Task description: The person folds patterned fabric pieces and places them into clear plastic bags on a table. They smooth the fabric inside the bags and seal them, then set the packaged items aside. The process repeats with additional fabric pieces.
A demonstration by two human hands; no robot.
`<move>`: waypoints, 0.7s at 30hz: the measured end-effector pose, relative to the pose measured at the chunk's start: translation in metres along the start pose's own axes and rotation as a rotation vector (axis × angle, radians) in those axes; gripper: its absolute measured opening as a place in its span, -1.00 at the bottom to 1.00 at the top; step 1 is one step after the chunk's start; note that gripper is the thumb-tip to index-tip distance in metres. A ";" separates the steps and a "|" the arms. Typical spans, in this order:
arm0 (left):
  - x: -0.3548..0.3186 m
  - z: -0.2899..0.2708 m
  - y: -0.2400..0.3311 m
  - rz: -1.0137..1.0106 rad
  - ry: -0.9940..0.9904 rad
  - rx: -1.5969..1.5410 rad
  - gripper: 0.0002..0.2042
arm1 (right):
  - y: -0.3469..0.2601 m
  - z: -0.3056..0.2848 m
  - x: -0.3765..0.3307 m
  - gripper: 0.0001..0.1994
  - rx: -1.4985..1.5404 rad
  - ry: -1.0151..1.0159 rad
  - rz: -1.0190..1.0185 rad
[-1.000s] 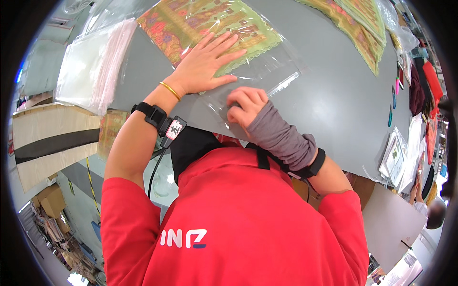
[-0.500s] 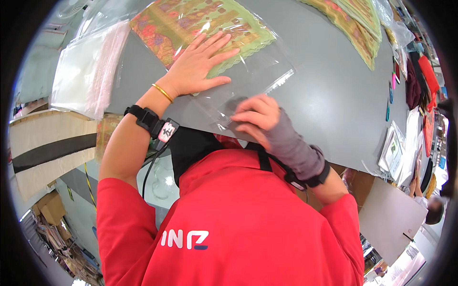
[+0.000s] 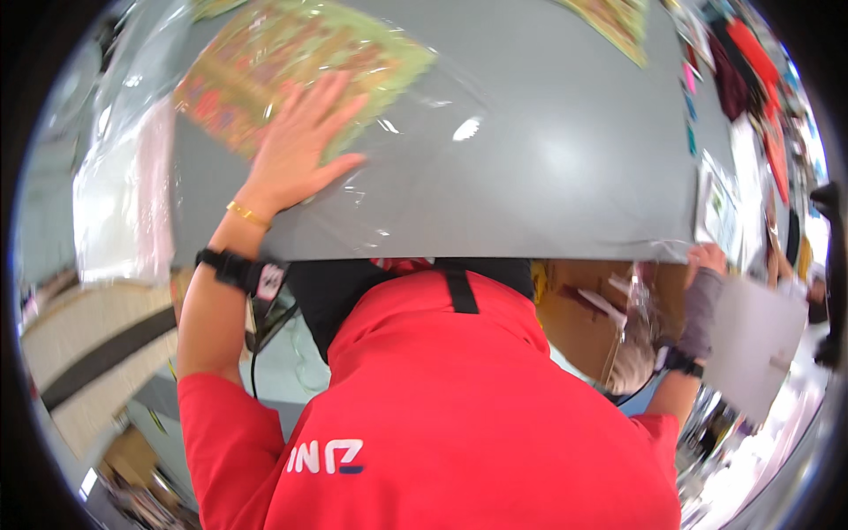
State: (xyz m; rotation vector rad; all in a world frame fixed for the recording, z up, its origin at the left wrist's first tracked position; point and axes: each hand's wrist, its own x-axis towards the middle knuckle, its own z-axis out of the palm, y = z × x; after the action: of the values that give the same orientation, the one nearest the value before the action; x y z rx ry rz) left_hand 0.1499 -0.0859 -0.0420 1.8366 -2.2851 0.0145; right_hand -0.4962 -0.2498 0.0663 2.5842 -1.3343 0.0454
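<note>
My left hand lies flat with fingers spread on a folded green and orange patterned cloth. The cloth is inside a clear plastic bag, whose unfilled end spreads over the grey table toward me. Far to the right, at the table's near edge, is my right hand, in a grey wrist sleeve. Its fingers are curled closed and partly blurred. A thin, clear, wrinkled piece of film shows beside them, but whether they hold it is unclear.
Clear bags with pinkish edges are stacked at the table's left. An open cardboard box with plastic scraps sits below the right edge. More patterned cloth lies at the far right, pens and papers along the right side.
My right hand has moved from the bag's near end far right to the table edge. The bagged cloth appears farther left, with my left hand still flat on it.
</note>
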 end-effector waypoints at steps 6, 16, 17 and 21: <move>-0.032 -0.016 -0.004 -0.233 0.587 -0.128 -0.39 | -0.005 0.013 -0.161 -0.84 0.888 -0.185 0.661; -0.341 0.038 0.090 -0.396 -0.500 -0.658 -0.87 | -0.240 0.229 -0.280 -0.59 0.995 -1.413 0.915; -0.366 0.059 0.112 -0.555 -0.718 -0.711 -0.87 | -0.235 0.235 -0.285 -0.59 0.970 -1.416 0.935; -0.400 0.118 0.186 -0.828 -0.993 -0.897 -0.84 | -0.203 0.232 -0.271 -0.62 0.847 -1.440 0.966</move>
State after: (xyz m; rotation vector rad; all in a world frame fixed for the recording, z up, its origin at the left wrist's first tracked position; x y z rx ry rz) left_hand 0.0327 0.3250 -0.2018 2.1901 -1.1583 -1.9933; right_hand -0.5089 0.0296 -0.2338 1.8609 -3.4925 -1.6251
